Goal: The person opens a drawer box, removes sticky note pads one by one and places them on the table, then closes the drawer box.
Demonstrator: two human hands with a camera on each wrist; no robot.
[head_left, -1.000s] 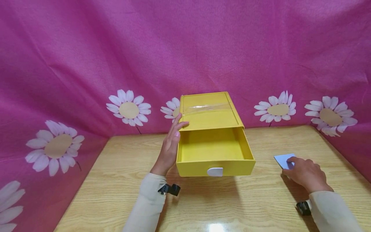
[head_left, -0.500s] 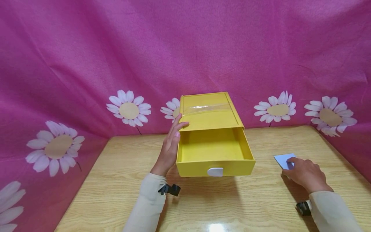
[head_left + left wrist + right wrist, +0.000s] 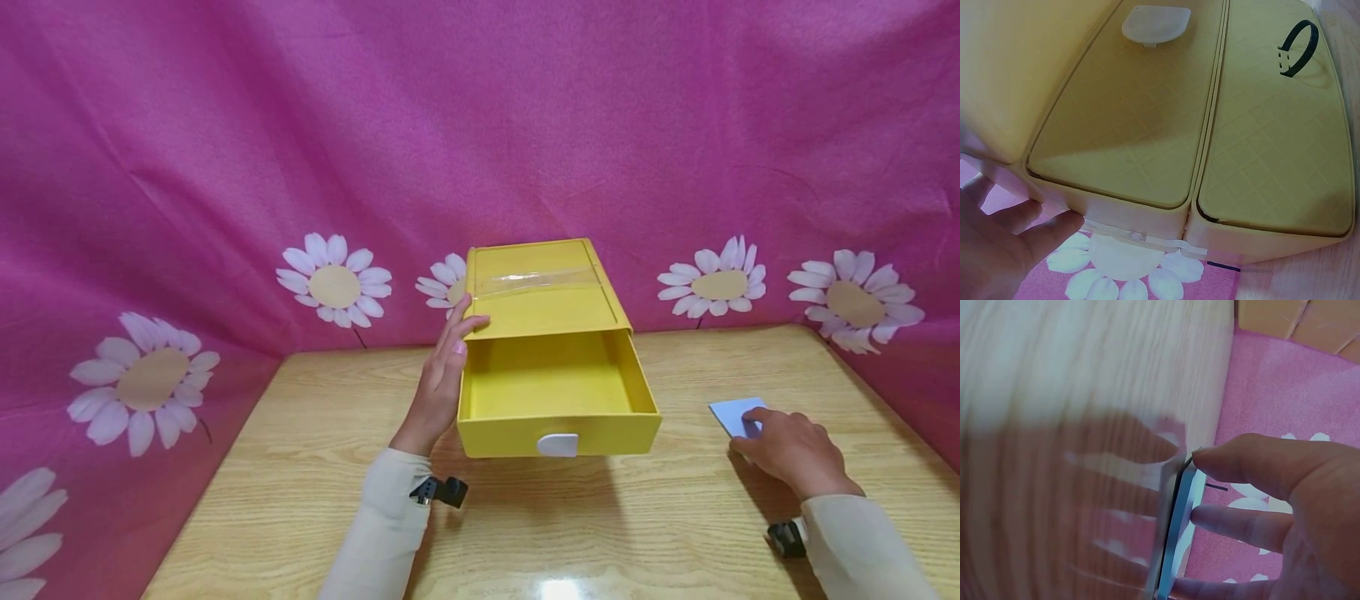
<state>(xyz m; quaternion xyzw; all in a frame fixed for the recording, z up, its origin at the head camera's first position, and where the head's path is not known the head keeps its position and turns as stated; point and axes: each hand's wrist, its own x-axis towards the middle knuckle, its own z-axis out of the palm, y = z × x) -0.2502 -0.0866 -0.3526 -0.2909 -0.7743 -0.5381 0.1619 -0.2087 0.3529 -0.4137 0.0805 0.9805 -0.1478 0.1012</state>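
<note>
A yellow drawer unit [image 3: 536,292] stands on the table with its top drawer [image 3: 558,437] pulled out; nothing shows inside that drawer. My left hand [image 3: 435,383] rests along the unit's left side, its fairly straight fingers reaching the top edge. In the left wrist view, a lower drawer front [image 3: 1129,119] with a white tab and another front with a black loop [image 3: 1304,50] are closed. On the right, my right hand [image 3: 795,450] holds a flat light-blue pad [image 3: 727,411] by its near part, thumb at its edge and fingertips on its face. The pad lies on the table.
The wooden table [image 3: 322,433] runs up to a pink cloth [image 3: 480,125] printed with white daisies, which hangs behind and at both sides. Clear tape [image 3: 532,279] crosses the top of the drawer unit. Black straps sit at both wrists.
</note>
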